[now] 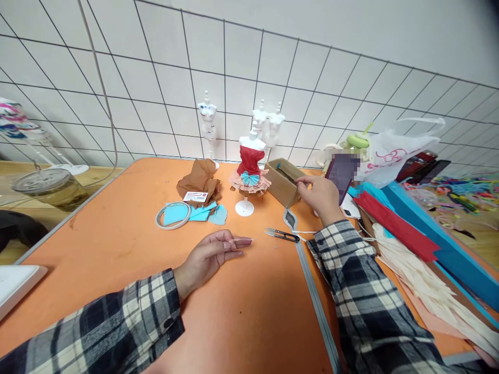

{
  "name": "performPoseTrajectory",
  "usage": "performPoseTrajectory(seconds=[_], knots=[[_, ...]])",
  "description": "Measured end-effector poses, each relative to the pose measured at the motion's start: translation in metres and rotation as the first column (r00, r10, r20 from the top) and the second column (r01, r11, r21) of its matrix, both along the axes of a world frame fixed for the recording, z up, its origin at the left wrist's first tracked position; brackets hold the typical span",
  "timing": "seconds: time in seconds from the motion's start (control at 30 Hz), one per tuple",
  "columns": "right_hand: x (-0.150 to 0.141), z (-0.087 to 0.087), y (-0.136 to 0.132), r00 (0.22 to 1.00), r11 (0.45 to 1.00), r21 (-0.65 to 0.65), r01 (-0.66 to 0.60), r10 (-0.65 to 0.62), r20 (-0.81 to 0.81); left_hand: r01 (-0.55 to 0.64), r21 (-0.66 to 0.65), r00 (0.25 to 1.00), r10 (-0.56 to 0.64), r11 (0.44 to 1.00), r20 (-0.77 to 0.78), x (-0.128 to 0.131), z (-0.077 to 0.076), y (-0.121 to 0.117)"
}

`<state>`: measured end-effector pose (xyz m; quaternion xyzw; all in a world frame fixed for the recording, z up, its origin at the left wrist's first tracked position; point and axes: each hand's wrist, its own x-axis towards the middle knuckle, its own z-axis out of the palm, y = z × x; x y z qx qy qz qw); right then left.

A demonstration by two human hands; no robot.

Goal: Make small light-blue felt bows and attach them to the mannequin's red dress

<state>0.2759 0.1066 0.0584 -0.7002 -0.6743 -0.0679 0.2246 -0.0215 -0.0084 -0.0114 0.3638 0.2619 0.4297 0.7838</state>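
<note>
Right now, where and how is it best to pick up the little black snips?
Probably by the black handles, coming from above and the right: the snips lie flat on the table, handles toward the right sleeve, pointed blades toward the left hand. A grip there should keep fingers off the points.

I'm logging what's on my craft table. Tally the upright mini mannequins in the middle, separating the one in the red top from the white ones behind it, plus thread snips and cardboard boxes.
Red-topped mini mannequin: 1
White mini mannequins: 3
Thread snips: 1
Cardboard box: 1
Total: 6
</note>
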Motion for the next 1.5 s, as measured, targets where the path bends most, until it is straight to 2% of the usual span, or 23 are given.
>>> performPoseTrajectory(seconds=[0.13, 0.23, 0.33, 0.43, 0.5, 0.6, 0.63, 0.67, 0.73, 0.8, 0.87, 0.93, 1.03, 1.1, 1.17, 1.2, 1.23, 1.3, 1.33, 1.37, 1.43, 1.5], knots=[[0.006, 0.000, 0.002, 0.999, 0.999, -0.030, -0.036, 0.035, -0.025, 0.005, 0.003, 1.000, -0.005, 1.000, 0.001, 0.000, -0.001, 0.001], [0.010, -0.002, 0.005, 0.995, 0.999, -0.001, -0.054, 0.054, -0.080, 0.002, 0.002, 1.000, -0.002, 1.000, -0.002, 0.000, 0.000, 0.001], [0.005, 0.002, 0.002, 0.989, 0.988, 0.141, -0.065, 0.083, -0.125, -0.007, 0.002, 1.000, 0.008, 1.000, -0.009, 0.000, 0.000, 0.001], [-0.014, 0.008, -0.019, 0.955, 0.939, 0.294, -0.176, 0.235, -0.179, -0.011, 0.000, 1.000, 0.011, 1.000, -0.010, 0.000, 0.002, 0.000], [-0.033, 0.006, -0.042, 0.893, 0.884, 0.308, -0.352, 0.416, -0.173, -0.008, -0.001, 1.000, 0.008, 1.000, -0.007, 0.001, 0.002, -0.001], [-0.061, -0.012, -0.079, 0.680, 0.698, 0.282, -0.658, 0.712, -0.175, -0.005, 0.003, 1.000, 0.005, 1.000, 0.005, 0.001, 0.002, -0.001], [-0.068, -0.019, -0.088, 0.610, 0.635, 0.271, -0.723, 0.771, -0.182, -0.002, 0.006, 1.000, 0.001, 1.000, 0.011, 0.001, 0.002, -0.002], [-0.074, -0.027, -0.096, 0.566, 0.597, 0.244, -0.764, 0.802, -0.189, 0.004, 0.007, 1.000, -0.004, 1.000, 0.016, 0.000, 0.002, -0.002], [-0.080, -0.041, -0.107, 0.555, 0.599, 0.243, -0.763, 0.800, -0.229, 0.027, 0.008, 0.999, -0.027, 1.000, 0.023, 0.000, 0.001, -0.002], [-0.082, -0.048, -0.112, 0.584, 0.644, 0.248, -0.724, 0.763, -0.278, 0.055, 0.013, 0.998, -0.055, 0.998, 0.026, 0.000, 0.000, -0.002], [-0.082, -0.050, -0.114, 0.611, 0.685, 0.241, -0.687, 0.725, -0.318, 0.071, 0.024, 0.997, -0.072, 0.997, 0.025, 0.000, 0.000, -0.003], [-0.082, -0.049, -0.115, 0.612, 0.704, 0.220, -0.675, 0.701, -0.366, 0.089, 0.052, 0.996, -0.089, 0.995, -0.005, 0.000, 0.002, -0.004], [-0.082, -0.048, -0.116, 0.581, 0.717, 0.199, -0.668, 0.669, -0.463, 0.119, 0.172, 0.985, -0.095, 0.978, -0.146, 0.001, 0.005, -0.006], [-0.081, -0.048, -0.117, 0.590, 0.741, 0.191, -0.643, 0.639, -0.493, 0.131, 0.275, 0.962, -0.054, 0.952, -0.268, 0.001, 0.007, -0.007], [-0.081, -0.048, -0.118, 0.637, 0.758, 0.168, -0.630, 0.628, -0.448, 0.120, 0.408, 0.905, 0.069, 0.905, -0.419, 0.001, 0.008, -0.007], [-0.080, -0.047, -0.118, 0.666, 0.761, 0.151, -0.631, 0.631, -0.398, 0.128, 0.491, 0.846, 0.163, 0.862, -0.507, 0.001, 0.009, -0.006], [-0.081, -0.047, -0.119, 0.693, 0.762, 0.129, -0.635, 0.635, -0.340, 0.157, 0.582, 0.762, 0.277, 0.798, -0.585, 0.001, 0.010, -0.005], [-0.082, -0.046, -0.120, 0.737, 0.770, 0.075, -0.633, 0.630, -0.247, 0.289, 0.722, 0.565, 0.497, 0.628, -0.659, 0.001, 0.012, -0.002], [-0.082, -0.047, -0.121, 0.749, 0.774, 0.044, -0.631, 0.624, -0.223, 0.365, 0.754, 0.492, 0.575, 0.546, -0.654, 0.000, 0.013, -0.001], [-0.082, -0.047, -0.121, 0.754, 0.775, 0.011, -0.632, 0.619, -0.219, 0.424, 0.771, 0.453, 0.626, 0.476, -0.635, -0.001, 0.015, 0.000], [-0.082, -0.049, -0.120, 0.751, 0.764, -0.056, -0.643, 0.615, -0.241, 0.480, 0.790, 0.465, 0.654, 0.381, -0.597, -0.005, 0.018, 0.002], [-0.080, -0.052, -0.117, 0.751, 0.757, -0.108, -0.645, 0.601, -0.272, 0.514, 0.790, 0.515, 0.617, 0.334, -0.596, -0.009, 0.020, 0.004]])
